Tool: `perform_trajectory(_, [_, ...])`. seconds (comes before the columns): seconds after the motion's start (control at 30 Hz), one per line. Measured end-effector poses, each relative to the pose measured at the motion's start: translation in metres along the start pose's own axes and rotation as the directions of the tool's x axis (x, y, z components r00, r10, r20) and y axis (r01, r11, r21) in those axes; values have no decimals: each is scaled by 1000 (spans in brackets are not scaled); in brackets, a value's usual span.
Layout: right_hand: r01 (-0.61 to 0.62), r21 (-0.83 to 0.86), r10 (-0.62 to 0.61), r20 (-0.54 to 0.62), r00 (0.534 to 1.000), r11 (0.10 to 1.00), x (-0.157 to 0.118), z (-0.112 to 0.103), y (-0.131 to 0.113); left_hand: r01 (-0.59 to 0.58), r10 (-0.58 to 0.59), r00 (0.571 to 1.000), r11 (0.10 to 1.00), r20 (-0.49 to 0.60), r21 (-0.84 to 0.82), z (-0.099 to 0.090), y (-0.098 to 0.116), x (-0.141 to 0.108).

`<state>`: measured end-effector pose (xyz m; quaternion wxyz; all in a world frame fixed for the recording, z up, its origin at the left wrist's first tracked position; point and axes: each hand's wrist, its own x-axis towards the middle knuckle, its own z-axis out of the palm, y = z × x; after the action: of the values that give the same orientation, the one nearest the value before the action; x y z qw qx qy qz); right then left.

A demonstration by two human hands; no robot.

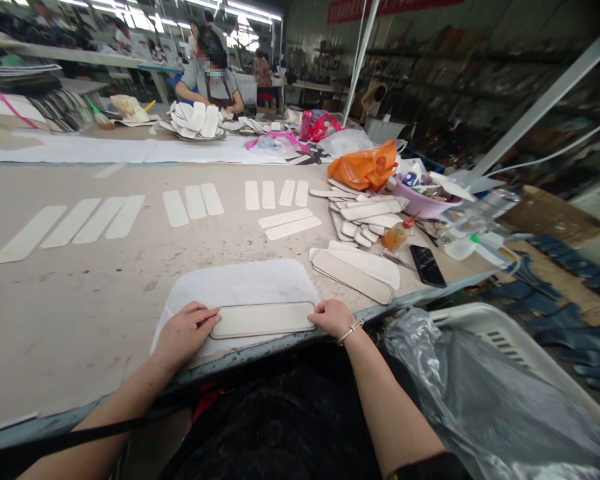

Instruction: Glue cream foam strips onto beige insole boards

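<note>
A long cream strip with rounded ends and a dark edge [263,320] lies across a white sheet [240,279] at the table's near edge. My left hand [187,331] pinches its left end between thumb and fingers. At the strip's right end, my right hand [334,318], with a bracelet at the wrist, is closed on it. Just beyond my right hand lie stacked long strips [353,272]. Shorter pale pieces [290,223] are set out farther back, with more in rows to the left.
Piled strips [373,210], a glue bottle [397,235], a phone [427,265], an orange bag [365,167] and a purple basin [425,200] occupy the right side. A plastic-lined white basket [473,313] stands below the edge. Another person [225,87] works across the table.
</note>
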<state>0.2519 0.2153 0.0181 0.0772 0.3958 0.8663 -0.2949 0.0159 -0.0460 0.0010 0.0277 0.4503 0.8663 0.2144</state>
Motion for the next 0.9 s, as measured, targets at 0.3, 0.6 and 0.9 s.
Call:
perform_trajectory(0.3, [9, -37, -8, 14, 1000, 999, 2, 1, 1, 36, -34, 999, 997, -25, 69, 7, -2, -4])
perform_trajectory(0.6, [-30, -139, 31, 5, 1000, 990, -2, 0, -10, 36, -32, 999, 996, -44, 86, 6, 4, -7])
perform_trajectory(0.9, [106, -27, -108, -405, 908, 994, -19, -21, -17, 32, -27, 998, 997, -60, 70, 4, 7, -10])
